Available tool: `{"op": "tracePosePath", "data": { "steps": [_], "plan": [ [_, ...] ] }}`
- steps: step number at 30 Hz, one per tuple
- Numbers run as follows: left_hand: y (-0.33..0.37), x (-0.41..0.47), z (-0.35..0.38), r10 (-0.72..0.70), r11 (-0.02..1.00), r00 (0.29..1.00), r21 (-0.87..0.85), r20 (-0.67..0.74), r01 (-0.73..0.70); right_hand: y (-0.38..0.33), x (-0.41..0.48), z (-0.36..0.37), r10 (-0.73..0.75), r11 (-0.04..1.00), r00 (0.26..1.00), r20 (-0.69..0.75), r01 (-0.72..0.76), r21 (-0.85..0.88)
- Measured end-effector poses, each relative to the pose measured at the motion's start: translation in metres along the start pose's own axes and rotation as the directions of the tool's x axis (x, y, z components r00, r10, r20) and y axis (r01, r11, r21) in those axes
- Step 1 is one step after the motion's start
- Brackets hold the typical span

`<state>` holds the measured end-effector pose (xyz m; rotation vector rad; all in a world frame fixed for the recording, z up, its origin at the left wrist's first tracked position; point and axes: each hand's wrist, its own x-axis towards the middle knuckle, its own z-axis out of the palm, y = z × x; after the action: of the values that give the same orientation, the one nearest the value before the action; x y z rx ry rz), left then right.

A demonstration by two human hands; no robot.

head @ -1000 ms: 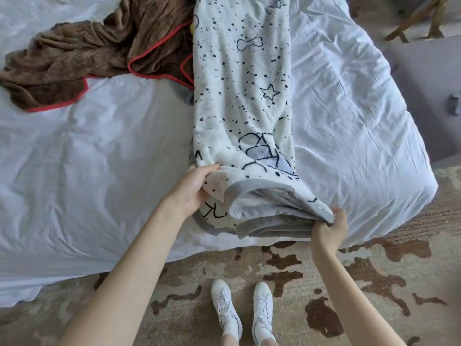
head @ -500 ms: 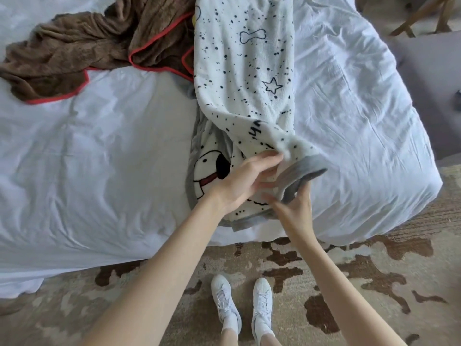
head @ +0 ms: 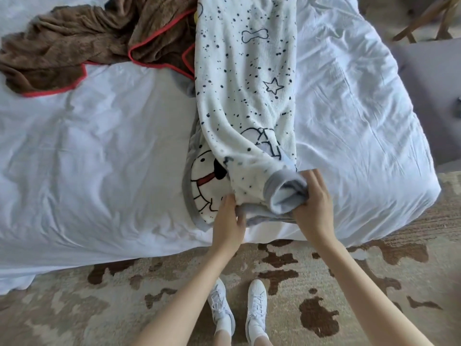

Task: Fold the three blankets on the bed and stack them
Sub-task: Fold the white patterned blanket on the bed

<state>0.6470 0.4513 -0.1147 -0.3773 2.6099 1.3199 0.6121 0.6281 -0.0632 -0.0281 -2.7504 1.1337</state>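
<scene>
A white blanket [head: 245, 91] with black specks, a bone, a star and a grey border lies in a long folded strip down the middle of the bed [head: 99, 158]. Its near end is bunched at the bed's front edge, where a cartoon dog face shows. My left hand [head: 228, 221] pinches the lower grey edge of that end. My right hand [head: 313, 203] grips the rolled grey-bordered corner just to the right. A crumpled brown blanket [head: 74, 43] with red trim lies at the back left. A third blanket is not clearly visible.
The bed has a wrinkled white sheet. A patterned beige and brown rug [head: 299, 283] covers the floor in front, where my white shoes [head: 237, 310] stand. A grey seat [head: 431, 96] and wooden chair legs [head: 424, 18] are at the right.
Both hands lifted the near end of the speckled blanket, came together over it, then moved apart again at the bed's front edge. The dog face became uncovered.
</scene>
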Motion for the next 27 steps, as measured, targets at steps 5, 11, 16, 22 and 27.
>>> {"op": "tracePosePath", "data": {
  "steps": [5, 11, 16, 22, 27],
  "plan": [
    [0.055, 0.018, -0.026, 0.24, 0.971, 0.97, -0.023, 0.042, -0.239, -0.003, -0.017, 0.018, -0.009, 0.999, 0.905, 0.426, -0.01, 0.042],
    [0.079, 0.027, -0.057, 0.582, 0.812, 0.812, 0.037, 0.037, -0.583, -0.01, 0.018, -0.004, 0.203, 0.96, 0.977, -0.068, -0.185, 0.212],
    [0.064, 0.028, -0.087, 0.548, 0.787, 0.825, 0.418, -0.137, -0.454, 0.001, 0.043, -0.042, 0.143, 0.957, 0.968, -0.206, -0.082, 0.277],
    [0.054, 0.022, -0.117, 0.646, 0.745, 0.652, 0.515, -0.397, -0.425, 0.011, 0.039, -0.049, 0.186, 0.94, 0.95, -0.25, -0.099, 0.326],
    [0.001, -0.007, -0.069, 0.535, 0.762, 0.837, 0.365, 0.111, -0.535, 0.022, 0.035, -0.047, 0.239, 0.944, 0.94, -0.244, -0.165, 0.288]
  ]
}}
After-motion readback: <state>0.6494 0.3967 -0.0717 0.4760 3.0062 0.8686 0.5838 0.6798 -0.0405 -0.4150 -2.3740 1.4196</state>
